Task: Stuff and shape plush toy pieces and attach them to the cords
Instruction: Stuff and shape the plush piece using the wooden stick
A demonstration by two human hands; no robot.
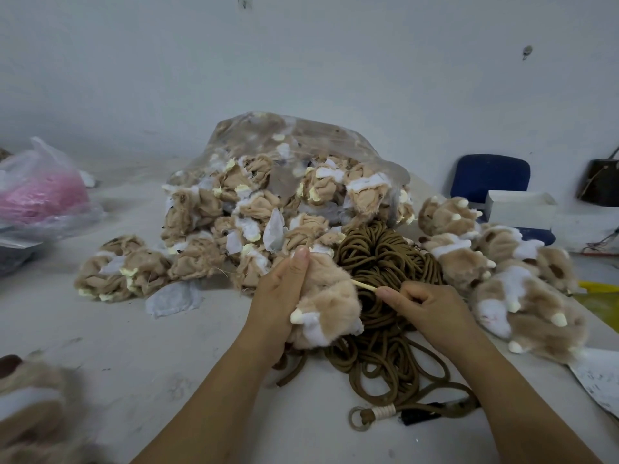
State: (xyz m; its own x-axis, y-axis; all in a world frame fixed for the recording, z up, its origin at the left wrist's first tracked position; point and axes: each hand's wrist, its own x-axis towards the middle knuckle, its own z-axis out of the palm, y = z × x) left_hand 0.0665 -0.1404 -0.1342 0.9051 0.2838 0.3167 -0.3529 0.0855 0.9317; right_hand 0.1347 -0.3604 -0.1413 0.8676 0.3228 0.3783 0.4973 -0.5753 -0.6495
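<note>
My table lies bare at lower left and lower centre of the frame, with its right edge just beyond the finished paws at centre right, and the clear bag of unstuffed pieces crowds the upper centre. Brown cords coil at centre below the bag. Over their left side my left hand grips a tan plush piece, while my right hand pinches a thin stick touching it.
</note>
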